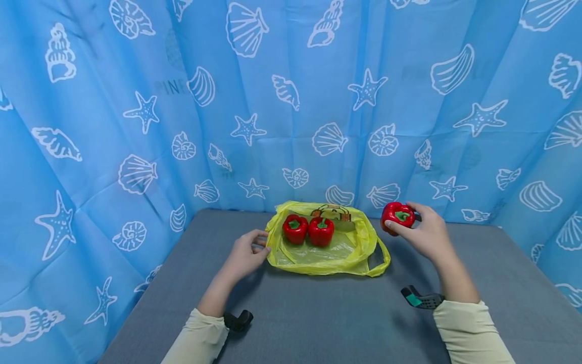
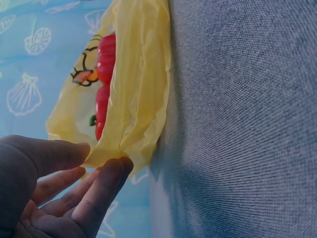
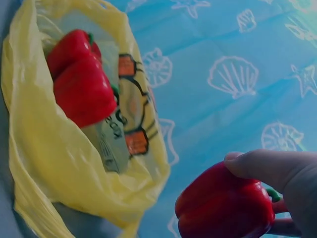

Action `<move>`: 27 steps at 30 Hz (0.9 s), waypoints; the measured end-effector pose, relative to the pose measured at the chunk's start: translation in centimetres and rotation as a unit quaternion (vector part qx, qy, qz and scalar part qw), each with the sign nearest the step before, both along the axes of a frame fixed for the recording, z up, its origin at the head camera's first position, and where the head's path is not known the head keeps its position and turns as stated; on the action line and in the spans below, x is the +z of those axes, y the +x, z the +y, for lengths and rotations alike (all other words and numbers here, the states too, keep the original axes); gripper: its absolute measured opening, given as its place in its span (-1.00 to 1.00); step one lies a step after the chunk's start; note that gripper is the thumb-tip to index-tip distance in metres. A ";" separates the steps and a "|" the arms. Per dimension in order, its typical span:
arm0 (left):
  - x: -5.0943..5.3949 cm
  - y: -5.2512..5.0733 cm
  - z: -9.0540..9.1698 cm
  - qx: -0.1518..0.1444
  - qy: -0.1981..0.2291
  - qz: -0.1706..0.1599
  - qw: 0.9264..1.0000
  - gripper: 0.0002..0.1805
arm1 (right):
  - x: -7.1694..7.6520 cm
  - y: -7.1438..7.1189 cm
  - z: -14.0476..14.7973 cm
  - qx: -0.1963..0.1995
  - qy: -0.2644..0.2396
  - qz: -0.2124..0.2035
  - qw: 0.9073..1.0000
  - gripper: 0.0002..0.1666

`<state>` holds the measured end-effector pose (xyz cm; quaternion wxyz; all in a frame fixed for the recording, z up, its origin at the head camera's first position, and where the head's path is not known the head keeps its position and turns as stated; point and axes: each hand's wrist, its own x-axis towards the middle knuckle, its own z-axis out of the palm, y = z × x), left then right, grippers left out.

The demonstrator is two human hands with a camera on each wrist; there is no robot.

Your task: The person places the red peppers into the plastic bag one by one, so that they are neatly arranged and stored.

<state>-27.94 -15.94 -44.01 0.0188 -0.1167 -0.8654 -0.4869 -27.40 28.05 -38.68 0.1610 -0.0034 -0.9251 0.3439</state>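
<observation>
A yellow plastic bag lies on the table with its mouth spread wide. Inside it, side by side, sit two red bell peppers with green stems, also visible in the right wrist view as red peppers. My left hand is at the bag's left edge; in the left wrist view its thumb and fingers pinch the rim. Right of the bag, my right hand grips a third red bell pepper, held above the table. The lower part of that pepper is cut off in the right wrist view.
The grey cloth-covered table extends in front of the bag and to both sides. Behind it hangs a blue curtain with white shells and starfish. A loose bag handle loops out at the bag's right side.
</observation>
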 end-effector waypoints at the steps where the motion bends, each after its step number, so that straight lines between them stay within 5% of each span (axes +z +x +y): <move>1: 0.0 0.0 0.0 0.000 0.000 0.000 1.000 -0.62 | -0.1 0.0 -0.3 0.005 -0.001 0.004 1.000 0.04; 14: 0.0 -0.1 0.0 0.000 -0.001 0.000 1.000 -0.62 | -0.7 -0.3 -4.1 0.065 -0.005 0.009 0.998 0.00; 27: 0.2 0.1 0.1 0.001 -0.001 -0.002 1.000 -0.62 | -3.0 -0.8 -6.8 0.108 0.000 0.006 0.994 -0.05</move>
